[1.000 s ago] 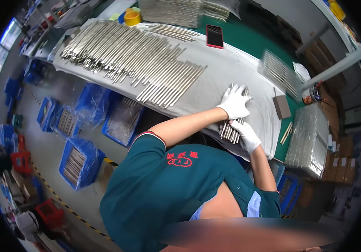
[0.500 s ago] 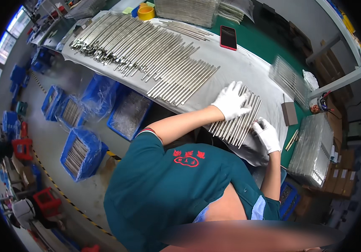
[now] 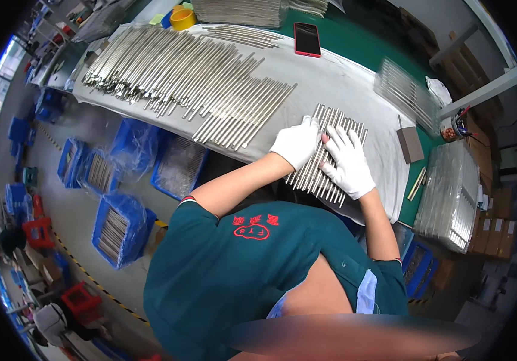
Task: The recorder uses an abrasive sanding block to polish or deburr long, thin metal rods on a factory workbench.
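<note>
A row of slim silvery metal rods (image 3: 311,180) lies side by side on the cloth-covered table in front of me. White gloves cover both my hands. My left hand (image 3: 296,144) is at the row's left edge, its fingers bent and pressed together against the rods there; their tips are partly hidden. Over the middle and right of the row lies my right hand (image 3: 350,163), fingers apart, palm down on the rods. One bare fingertip shows through its glove. Farther left, a long, dense spread of similar metal rods (image 3: 168,66) covers the table, with nothing touching it.
A red-edged phone (image 3: 307,40) lies beyond the rods, and yellow tape (image 3: 182,19) sits at the far left. To the right are a grey block (image 3: 411,144), a clear plastic tray (image 3: 404,90), a stack of trays (image 3: 448,195) and a pen cup (image 3: 450,129). Blue crates (image 3: 120,231) stand on the floor.
My left hand has slid from on top of the rods to their left edge, its fingers drawn together. My right hand has moved left from beside the row onto it. The view has shifted slightly.
</note>
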